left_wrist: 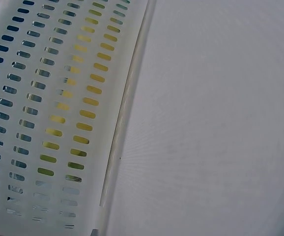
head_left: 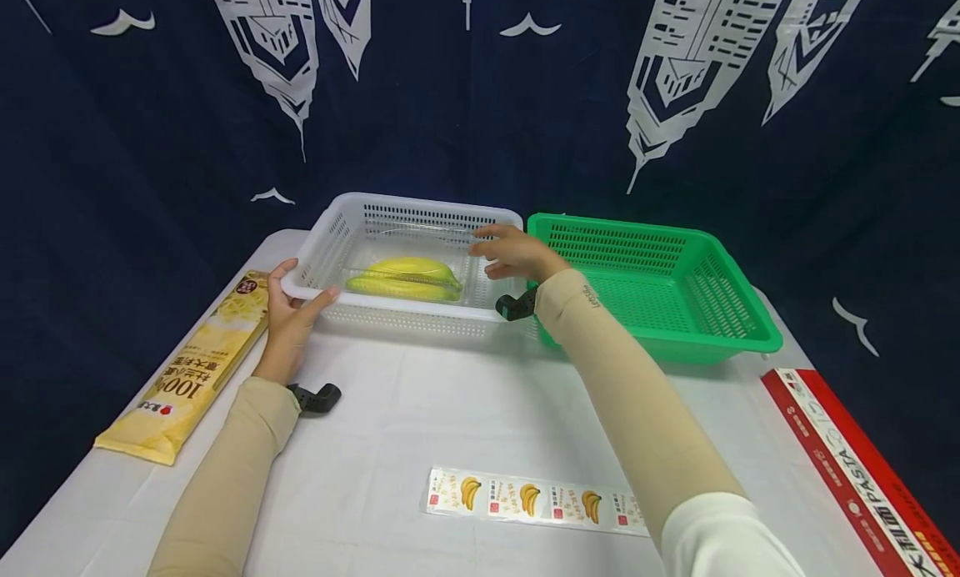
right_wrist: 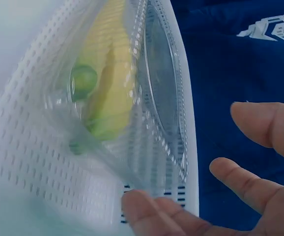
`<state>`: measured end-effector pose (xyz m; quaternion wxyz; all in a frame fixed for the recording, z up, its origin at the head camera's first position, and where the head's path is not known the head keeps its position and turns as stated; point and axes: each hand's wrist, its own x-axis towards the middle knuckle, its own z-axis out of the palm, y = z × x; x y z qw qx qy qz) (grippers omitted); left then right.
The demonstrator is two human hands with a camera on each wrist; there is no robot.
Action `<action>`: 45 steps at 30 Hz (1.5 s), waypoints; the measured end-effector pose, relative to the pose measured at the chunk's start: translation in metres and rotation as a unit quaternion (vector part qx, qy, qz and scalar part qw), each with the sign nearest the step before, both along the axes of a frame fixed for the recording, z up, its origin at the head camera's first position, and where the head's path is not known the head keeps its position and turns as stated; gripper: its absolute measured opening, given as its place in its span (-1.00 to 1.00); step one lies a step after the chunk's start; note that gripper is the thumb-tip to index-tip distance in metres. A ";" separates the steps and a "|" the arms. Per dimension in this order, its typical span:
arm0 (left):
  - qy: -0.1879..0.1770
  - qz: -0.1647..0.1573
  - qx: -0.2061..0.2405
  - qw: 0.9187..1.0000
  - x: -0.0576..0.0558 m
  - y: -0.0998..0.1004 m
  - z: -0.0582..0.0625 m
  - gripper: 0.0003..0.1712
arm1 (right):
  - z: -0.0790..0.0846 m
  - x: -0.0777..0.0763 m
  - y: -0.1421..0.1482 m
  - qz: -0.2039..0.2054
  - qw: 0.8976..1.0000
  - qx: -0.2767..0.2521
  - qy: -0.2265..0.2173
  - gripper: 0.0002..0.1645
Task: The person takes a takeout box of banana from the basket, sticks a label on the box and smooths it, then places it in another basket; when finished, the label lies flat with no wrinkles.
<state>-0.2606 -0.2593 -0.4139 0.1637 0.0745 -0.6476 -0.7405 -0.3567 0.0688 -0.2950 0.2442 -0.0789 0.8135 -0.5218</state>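
A white slotted basket (head_left: 420,310) stands at the back of the table. Inside it, yellow bananas with green ends (head_left: 405,278) sit within a clear plastic box (right_wrist: 154,118), whose lid appears raised at the back. My left hand (head_left: 288,323) holds the basket's front left corner, thumb on the rim. Over the basket's right end, my right hand (head_left: 517,252) has its fingers spread and loosely bent. In the right wrist view these fingers (right_wrist: 252,182) are near the box's edge; whether one touches it I cannot tell. The left wrist view shows the basket's slotted wall (left_wrist: 48,108), but no hand.
A green basket (head_left: 667,343) adjoins the white one on the right. A yellow pasta packet (head_left: 187,368) lies at the left, a long red pasta box (head_left: 855,469) at the right. Near the front is a strip of banana-printed labels (head_left: 525,502). A dark patterned cloth (head_left: 465,102) hangs behind.
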 end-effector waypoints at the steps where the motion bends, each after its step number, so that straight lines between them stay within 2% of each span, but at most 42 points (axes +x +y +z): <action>1: -0.001 0.000 0.000 1.000 0.000 0.000 0.000 0.01 | 0.000 0.000 -0.003 0.004 1.000 0.009 -0.003 -0.21; 7: 0.002 0.001 -0.001 1.000 0.000 0.000 0.000 0.00 | 0.000 -0.007 -0.016 -0.004 0.999 0.036 -0.031 -0.18; 10: 0.005 0.002 0.001 1.000 0.001 0.001 0.000 -0.01 | -0.001 -0.012 -0.019 -0.013 0.998 0.024 -0.054 -0.18; 14: 0.005 0.002 0.002 1.000 0.002 0.002 0.001 -0.01 | -0.004 -0.017 -0.021 -0.006 0.997 0.006 -0.082 -0.20; 19: 0.007 -0.002 0.006 1.000 0.000 0.003 0.001 0.00 | -0.010 -0.023 -0.021 0.017 0.996 0.009 -0.090 -0.23; 26: 0.005 -0.003 0.004 1.000 -0.001 0.002 0.001 -0.01 | -0.015 -0.027 -0.021 0.014 0.995 -0.010 -0.102 -0.24; 34: 0.002 -0.003 0.001 1.000 0.000 0.002 0.000 -0.02 | -0.017 -0.026 -0.023 0.001 0.997 -0.019 -0.079 -0.25; 45: 0.002 -0.003 0.004 1.000 0.000 0.001 -0.001 -0.02 | -0.013 -0.021 -0.031 -0.024 0.999 -0.010 -0.020 -0.24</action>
